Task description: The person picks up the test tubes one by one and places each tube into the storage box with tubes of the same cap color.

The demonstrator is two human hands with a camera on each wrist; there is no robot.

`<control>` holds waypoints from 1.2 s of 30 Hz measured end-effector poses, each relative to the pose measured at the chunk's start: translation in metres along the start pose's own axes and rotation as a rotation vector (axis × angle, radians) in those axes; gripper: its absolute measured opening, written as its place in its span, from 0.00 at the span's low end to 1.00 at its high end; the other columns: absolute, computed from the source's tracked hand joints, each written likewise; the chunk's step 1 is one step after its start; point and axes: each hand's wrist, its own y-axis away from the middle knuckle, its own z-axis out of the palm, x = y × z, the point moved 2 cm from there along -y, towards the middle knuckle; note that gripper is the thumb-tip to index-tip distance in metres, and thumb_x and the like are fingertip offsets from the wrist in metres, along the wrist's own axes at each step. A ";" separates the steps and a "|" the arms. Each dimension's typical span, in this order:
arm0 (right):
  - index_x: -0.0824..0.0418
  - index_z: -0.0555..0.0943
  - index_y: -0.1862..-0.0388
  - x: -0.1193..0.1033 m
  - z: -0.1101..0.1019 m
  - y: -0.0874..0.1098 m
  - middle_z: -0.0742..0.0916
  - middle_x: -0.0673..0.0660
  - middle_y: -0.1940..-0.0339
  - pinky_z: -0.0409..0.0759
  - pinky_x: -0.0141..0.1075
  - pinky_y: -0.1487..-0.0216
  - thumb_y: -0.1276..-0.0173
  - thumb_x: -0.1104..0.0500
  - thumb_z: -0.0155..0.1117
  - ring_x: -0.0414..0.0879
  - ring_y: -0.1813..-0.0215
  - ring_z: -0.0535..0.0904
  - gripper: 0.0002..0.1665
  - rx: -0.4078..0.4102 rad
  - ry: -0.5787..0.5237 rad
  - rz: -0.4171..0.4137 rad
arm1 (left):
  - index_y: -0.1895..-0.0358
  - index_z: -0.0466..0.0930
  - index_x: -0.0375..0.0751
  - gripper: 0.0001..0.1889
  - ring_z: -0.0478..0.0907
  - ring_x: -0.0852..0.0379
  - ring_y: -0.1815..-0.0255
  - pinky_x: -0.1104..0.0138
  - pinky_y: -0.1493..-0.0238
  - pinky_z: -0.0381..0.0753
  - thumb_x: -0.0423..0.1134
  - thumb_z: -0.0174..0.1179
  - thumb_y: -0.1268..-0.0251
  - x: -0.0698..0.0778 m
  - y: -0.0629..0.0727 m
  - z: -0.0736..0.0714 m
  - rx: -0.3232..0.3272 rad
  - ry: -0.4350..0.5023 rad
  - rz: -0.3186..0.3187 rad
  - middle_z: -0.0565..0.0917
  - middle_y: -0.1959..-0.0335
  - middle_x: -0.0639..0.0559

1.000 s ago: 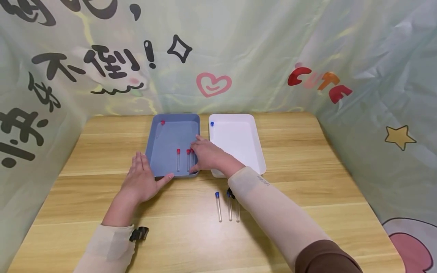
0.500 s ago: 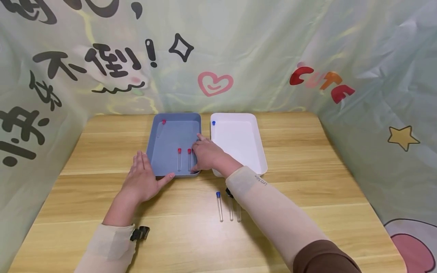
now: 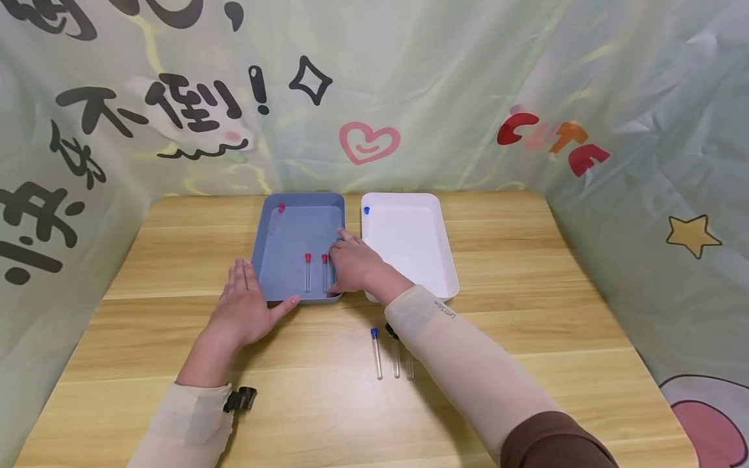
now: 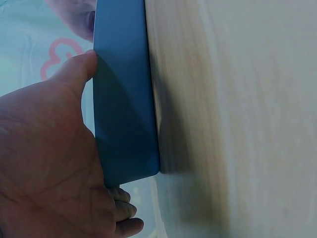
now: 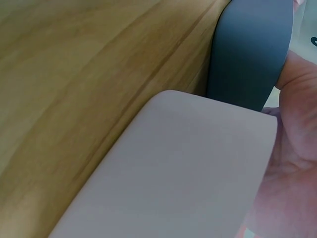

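My left hand (image 3: pixel 241 311) lies against the front left corner of the blue-grey tray (image 3: pixel 298 224), fingers straight along its left side. The left thumb (image 4: pixel 85 63) reaches along the front rim. My right hand (image 3: pixel 355 263) reaches over the tray's right rim near the front corner, its thumb by the front edge. Fingers are largely hidden behind the trays in the right wrist view; I cannot tell whether they grip anything. Just left of them lies a red-capped test tube (image 3: pixel 325 276), with another red-capped test tube (image 3: pixel 307 276) parallel to it.
A red-capped tube (image 3: pixel 281 208) lies at the tray's back left. The white tray (image 3: pixel 404 227), partly under my right forearm, has a blue cap (image 3: pixel 367 210) at its back left. In front lies a blue-capped test tube (image 3: pixel 376 354), beside two tubes partly covered by my sleeve.
A red cap that showed beside the right fingers one second ago is now hidden by that hand. The left hand stays in place; the view has shifted slightly.
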 end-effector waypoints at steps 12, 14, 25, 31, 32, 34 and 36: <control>0.62 0.70 0.16 0.001 0.000 0.000 0.74 0.54 0.14 0.49 0.47 0.05 0.36 0.29 0.78 0.53 0.05 0.43 0.60 0.008 -0.021 -0.007 | 0.19 0.27 0.12 0.70 0.31 0.19 0.11 0.34 0.11 0.43 0.80 0.45 0.24 0.001 0.000 -0.001 0.003 0.002 -0.005 0.27 0.15 0.16; 0.62 0.70 0.16 0.001 0.000 0.000 0.74 0.54 0.14 0.49 0.47 0.05 0.36 0.28 0.77 0.53 0.05 0.43 0.60 0.008 -0.022 -0.008 | 0.19 0.27 0.13 0.69 0.31 0.19 0.11 0.34 0.11 0.43 0.79 0.45 0.24 0.001 0.000 -0.001 0.005 0.002 -0.007 0.28 0.15 0.16; 0.61 0.68 0.15 0.004 0.001 0.001 0.72 0.54 0.13 0.48 0.48 0.05 0.36 0.27 0.77 0.55 0.05 0.43 0.62 0.013 -0.041 -0.010 | 0.19 0.26 0.12 0.70 0.31 0.18 0.12 0.32 0.12 0.43 0.81 0.44 0.25 0.002 0.001 0.000 -0.008 0.001 -0.011 0.26 0.16 0.16; 0.62 0.71 0.17 0.005 0.003 0.002 0.74 0.55 0.15 0.48 0.49 0.05 0.37 0.27 0.78 0.56 0.05 0.45 0.61 0.049 -0.064 -0.025 | 0.19 0.27 0.12 0.70 0.31 0.18 0.12 0.32 0.12 0.44 0.80 0.44 0.25 0.002 0.000 0.001 -0.004 -0.012 -0.010 0.27 0.16 0.15; 0.62 0.71 0.17 0.005 0.004 0.003 0.75 0.55 0.15 0.48 0.48 0.05 0.37 0.27 0.78 0.56 0.05 0.46 0.61 0.054 -0.065 -0.028 | 0.19 0.27 0.12 0.70 0.31 0.18 0.12 0.32 0.12 0.44 0.80 0.44 0.25 0.002 0.000 0.001 -0.004 -0.012 -0.011 0.27 0.16 0.15; 0.62 0.70 0.17 0.005 0.003 0.004 0.74 0.55 0.15 0.48 0.48 0.05 0.37 0.27 0.77 0.56 0.06 0.48 0.61 0.067 -0.067 -0.034 | 0.19 0.27 0.12 0.70 0.32 0.17 0.12 0.32 0.12 0.45 0.81 0.43 0.25 0.002 0.000 0.001 -0.006 -0.015 -0.011 0.27 0.16 0.15; 0.62 0.69 0.16 0.005 0.003 0.006 0.74 0.56 0.15 0.48 0.48 0.05 0.36 0.26 0.76 0.56 0.06 0.48 0.61 0.077 -0.073 -0.040 | 0.19 0.27 0.12 0.71 0.32 0.17 0.12 0.32 0.12 0.45 0.81 0.43 0.25 0.002 0.000 0.000 -0.008 -0.018 -0.011 0.27 0.16 0.14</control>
